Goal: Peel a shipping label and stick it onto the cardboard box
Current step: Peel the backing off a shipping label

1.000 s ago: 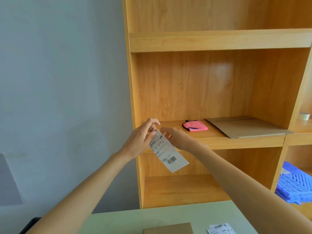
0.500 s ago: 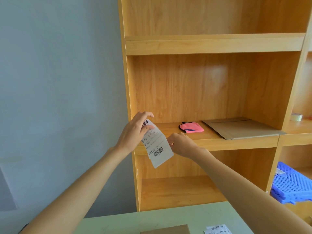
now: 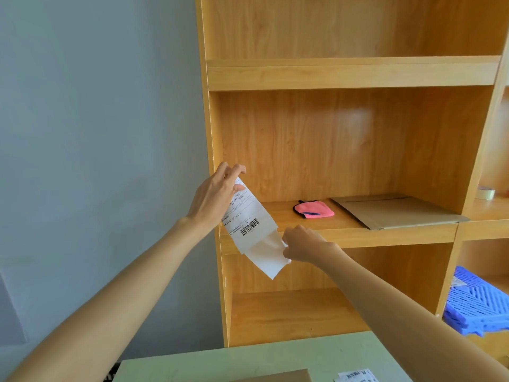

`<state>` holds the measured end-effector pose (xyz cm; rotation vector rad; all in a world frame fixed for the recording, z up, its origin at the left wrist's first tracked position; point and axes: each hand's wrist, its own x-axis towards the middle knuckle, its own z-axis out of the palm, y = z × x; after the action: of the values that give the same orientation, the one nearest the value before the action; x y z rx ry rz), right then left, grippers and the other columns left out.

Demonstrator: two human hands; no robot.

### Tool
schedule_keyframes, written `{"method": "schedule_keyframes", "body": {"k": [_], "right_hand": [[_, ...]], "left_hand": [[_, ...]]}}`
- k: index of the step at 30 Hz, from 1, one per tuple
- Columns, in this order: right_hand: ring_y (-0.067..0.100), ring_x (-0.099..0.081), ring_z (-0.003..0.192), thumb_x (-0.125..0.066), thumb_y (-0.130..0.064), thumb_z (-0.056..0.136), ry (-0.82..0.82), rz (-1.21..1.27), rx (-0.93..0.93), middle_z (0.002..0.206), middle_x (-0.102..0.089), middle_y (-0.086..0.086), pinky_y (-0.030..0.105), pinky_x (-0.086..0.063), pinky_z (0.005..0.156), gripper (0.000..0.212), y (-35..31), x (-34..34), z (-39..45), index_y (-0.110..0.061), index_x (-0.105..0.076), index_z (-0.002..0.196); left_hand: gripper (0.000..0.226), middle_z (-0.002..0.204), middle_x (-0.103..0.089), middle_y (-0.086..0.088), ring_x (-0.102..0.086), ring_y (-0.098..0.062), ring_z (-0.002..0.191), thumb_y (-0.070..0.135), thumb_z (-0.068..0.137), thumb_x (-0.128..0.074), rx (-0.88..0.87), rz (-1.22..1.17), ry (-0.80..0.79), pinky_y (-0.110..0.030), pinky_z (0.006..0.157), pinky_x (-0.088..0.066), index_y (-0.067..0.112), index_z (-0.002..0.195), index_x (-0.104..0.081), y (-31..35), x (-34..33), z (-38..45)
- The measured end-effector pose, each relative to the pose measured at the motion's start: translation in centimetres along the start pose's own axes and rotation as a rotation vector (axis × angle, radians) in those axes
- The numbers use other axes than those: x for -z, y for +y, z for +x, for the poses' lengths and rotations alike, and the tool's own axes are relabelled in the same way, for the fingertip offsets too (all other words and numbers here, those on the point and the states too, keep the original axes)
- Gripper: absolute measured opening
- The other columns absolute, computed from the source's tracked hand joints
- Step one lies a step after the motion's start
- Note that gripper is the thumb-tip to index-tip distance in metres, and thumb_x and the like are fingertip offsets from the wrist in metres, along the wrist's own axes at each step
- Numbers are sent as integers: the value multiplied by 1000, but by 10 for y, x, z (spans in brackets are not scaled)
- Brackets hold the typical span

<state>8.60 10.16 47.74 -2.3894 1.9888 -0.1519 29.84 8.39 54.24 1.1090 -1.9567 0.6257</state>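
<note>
I hold a white shipping label with a barcode up in front of the shelf. My left hand pinches its top end. My right hand grips the blank backing sheet, which hangs down and apart from the label's lower end. The top edge of a cardboard box shows at the bottom of the view on the pale green table.
More printed labels lie on the table right of the box. The wooden shelf unit holds a pink cloth, a flattened cardboard box, a tape roll and blue plastic crates. A grey wall stands left.
My right hand has moved down and right, pulling the backing away from the label. My left hand has risen slightly with the label's top end.
</note>
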Motion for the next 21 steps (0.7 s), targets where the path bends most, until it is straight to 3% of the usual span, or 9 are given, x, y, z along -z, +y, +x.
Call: {"method": "schedule_keyframes", "body": {"k": [3,5,7,8,11,14,18,21], "right_hand": [[22,-47,67,-56,-10,86,-37,-54,-19,70,-38,-1,24,-30,49,28,3,-4,-1,-16,-37,65],[25,-49,76,-55,-11,88,-73,-109,-19,74,-42,0,23,-31,50,6,5,-6,-1,-11,-51,83],[23,-49,73,-52,-11,91,-134,-145,-26,75,-41,0,22,-32,51,19,5,-10,-1,-7,-56,109],[20,-48,69,-50,-10,91,-180,-177,-30,73,-39,0,23,-34,53,21,5,-13,0,-8,-55,112],[18,-49,65,-49,-6,91,-268,-257,-39,69,-41,0,26,-42,64,11,6,-19,-3,-9,-51,101],[20,-51,72,-48,-7,90,-254,-246,-20,71,-42,-1,24,-40,59,25,8,-27,-2,-4,-56,113],[23,-50,81,-46,-14,93,-182,-210,-5,75,-44,0,23,-35,55,28,4,-24,3,-5,-56,117],[23,-51,83,-45,-18,94,-134,-179,-12,91,-52,4,27,-40,66,28,1,-18,6,-6,-56,117]], "left_hand": [[32,97,-51,-3,-55,-20,61,10,90,-68,-16,30,7,-30,45,-46,17,118,-54,-4,6,6],[35,98,-50,-4,-59,-23,65,7,89,-68,-31,48,8,-33,46,-50,17,119,-53,-5,10,9],[37,98,-50,-6,-61,-24,68,2,88,-67,-49,57,13,-31,46,-46,16,119,-54,-5,15,12],[38,99,-50,-7,-61,-22,70,-1,87,-67,-54,60,18,-29,46,-41,15,119,-54,-6,18,14],[41,99,-50,-8,-48,-15,70,-4,86,-66,-50,72,57,-27,50,-35,15,120,-54,-8,27,26],[36,98,-49,-7,-42,-14,69,1,89,-65,-53,83,101,-28,52,-34,16,119,-54,-7,34,35],[36,98,-51,-7,-46,-17,68,2,88,-66,-85,111,104,-28,54,-34,16,120,-55,-7,33,35],[41,96,-51,-6,-48,-17,68,-1,86,-68,-99,145,109,-28,55,-34,17,119,-55,-10,29,34]]}}
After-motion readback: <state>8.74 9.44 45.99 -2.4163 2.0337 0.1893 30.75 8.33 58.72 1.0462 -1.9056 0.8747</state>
